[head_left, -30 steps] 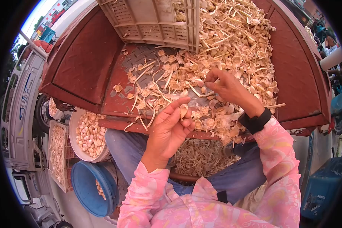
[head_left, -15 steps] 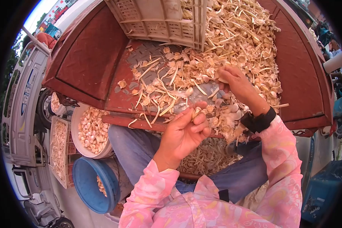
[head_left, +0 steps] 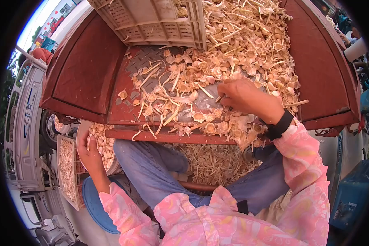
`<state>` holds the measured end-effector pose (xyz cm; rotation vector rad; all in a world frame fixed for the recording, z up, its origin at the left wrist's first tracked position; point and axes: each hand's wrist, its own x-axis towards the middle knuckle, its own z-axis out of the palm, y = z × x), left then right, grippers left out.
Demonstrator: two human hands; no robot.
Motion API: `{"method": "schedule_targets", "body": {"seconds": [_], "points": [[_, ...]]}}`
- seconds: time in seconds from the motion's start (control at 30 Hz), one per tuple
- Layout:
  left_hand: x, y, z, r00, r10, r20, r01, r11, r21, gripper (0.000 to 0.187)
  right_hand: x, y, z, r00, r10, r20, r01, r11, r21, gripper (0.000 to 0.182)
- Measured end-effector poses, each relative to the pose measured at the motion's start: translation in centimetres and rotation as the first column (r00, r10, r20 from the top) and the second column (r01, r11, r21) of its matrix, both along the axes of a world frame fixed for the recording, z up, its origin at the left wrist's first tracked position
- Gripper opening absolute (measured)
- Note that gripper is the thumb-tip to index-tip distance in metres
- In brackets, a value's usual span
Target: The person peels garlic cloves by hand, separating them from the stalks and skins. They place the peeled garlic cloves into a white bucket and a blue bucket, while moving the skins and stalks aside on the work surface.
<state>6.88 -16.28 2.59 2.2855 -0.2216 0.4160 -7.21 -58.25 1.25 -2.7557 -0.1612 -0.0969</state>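
My left hand (head_left: 91,155) reaches over the rim of the white bucket (head_left: 80,128), thumb and fingers apart above the peeled garlic cloves (head_left: 104,141). Part of the bucket is hidden behind the hand. On the red metal truck bed, my right hand (head_left: 245,96) is bent down at the near edge of the heap of garlic cloves and husks (head_left: 250,49). Its fingers are pinched together, and I cannot tell what is between them. Loose husks (head_left: 209,128) and dry stalks (head_left: 160,119) lie around it.
A slatted plastic crate (head_left: 151,24) stands tilted on the bed. Left of my legs are a blue bucket (head_left: 95,205) and a crate of garlic (head_left: 66,168). Below the bed's edge lies a pile of stalks (head_left: 213,164). A grey truck (head_left: 26,110) is parked at left.
My left hand has moved from the bed's edge, where it held a garlic clove, left and down to the white bucket. My right hand has lowered and shifted slightly left.
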Motion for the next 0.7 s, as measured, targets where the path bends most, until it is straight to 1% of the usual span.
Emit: {"method": "schedule_targets", "body": {"seconds": [0.03, 0.07, 0.13, 0.17, 0.2, 0.23, 0.3, 0.4, 0.47, 0.5, 0.53, 0.57, 0.6, 0.63, 0.67, 0.7], "points": [[-1.3, -2.4, 0.4, 0.993, -0.095, -0.074, 0.082, 0.983, -0.162, 0.024, 0.2, 0.3, -0.2, 1.000, -0.002, -0.014, 0.002, 0.999, -0.044, 0.012], [-2.5, -4.9, 0.6, 0.972, -0.196, -0.128, 0.145, 0.934, -0.328, 0.023, 0.3, 0.6, -0.2, 1.000, -0.001, -0.027, -0.001, 0.996, -0.092, 0.013], [-5.5, -10.7, 1.3, 0.878, -0.428, -0.214, 0.321, 0.859, -0.399, 0.021, 0.6, 1.0, 0.0, 0.998, -0.020, -0.058, 0.008, 0.982, -0.188, 0.014], [-6.7, -13.1, 0.9, 0.804, -0.546, -0.236, 0.417, 0.800, -0.431, 0.021, 0.6, 1.3, 0.1, 0.996, -0.043, -0.074, 0.025, 0.972, -0.233, 0.015], [-7.5, -15.2, 0.5, 0.745, -0.616, -0.257, 0.485, 0.764, -0.424, 0.021, 0.4, 1.4, 0.2, 0.994, -0.071, -0.088, 0.044, 0.960, -0.277, 0.015], [-8.2, -17.1, 0.0, 0.679, -0.679, -0.279, 0.551, 0.722, -0.417, 0.020, 0.1, 1.4, 0.0, 0.999, -0.037, -0.026, 0.029, 0.966, -0.256, 0.015], [-8.7, -20.1, -0.8, 0.686, -0.694, -0.218, 0.656, 0.720, -0.226, 0.019, -0.2, 1.1, -0.9, 0.994, 0.028, 0.101, -0.006, 0.977, -0.212, 0.019], [-8.8, -22.2, -1.9, 0.690, -0.684, -0.236, 0.685, 0.723, -0.091, 0.020, 0.1, 1.1, -1.9, 0.984, 0.076, 0.159, -0.050, 0.985, -0.163, 0.019], [-9.2, -22.3, -1.5, 0.597, -0.704, -0.384, 0.582, 0.710, -0.397, 0.026, 0.3, 0.6, -2.0, 0.986, 0.002, 0.168, -0.001, 1.000, -0.006, 0.019], [-9.5, -22.5, -1.2, 0.532, -0.722, -0.442, 0.492, 0.688, -0.533, 0.030, 0.4, 0.2, -1.7, 0.985, -0.038, 0.167, 0.027, 0.997, 0.068, 0.019], [-9.8, -22.8, -0.9, 0.418, -0.778, -0.469, 0.316, 0.609, -0.728, 0.033, 0.5, -0.3, -0.5, 0.984, -0.152, 0.092, 0.120, 0.951, 0.285, 0.021], [-10.2, -23.1, -0.7, 0.308, -0.835, -0.456, 0.092, 0.503, -0.859, 0.036, 0.2, -0.3, 0.8, 0.981, -0.172, 0.085, 0.130, 0.920, 0.370, 0.021], [-10.6, -23.4, -0.5, 0.210, -0.890, -0.405, -0.157, 0.378, -0.912, 0.039, 0.0, -0.1, 2.4, 0.979, -0.188, 0.075, 0.135, 0.883, 0.449, 0.022], [-11.0, -23.9, -0.3, 0.176, -0.930, -0.322, -0.275, 0.268, -0.924, 0.041, -0.4, 0.2, 4.0, 0.977, -0.203, 0.062, 0.141, 0.839, 0.526, 0.023], [-11.4, -24.6, 0.0, 0.150, -0.961, -0.232, -0.388, 0.158, -0.908, 0.043, -1.2, 1.4, 5.9, 0.984, -0.112, -0.139, 0.171, 0.806, 0.567, 0.020], [-11.6, -25.3, 0.1, 0.131, -0.982, -0.137, -0.495, 0.055, -0.867, 0.045, -1.3, 2.1, 5.1, 0.997, -0.060, 0.042, 0.025, 0.824, 0.566, 0.020]]}}
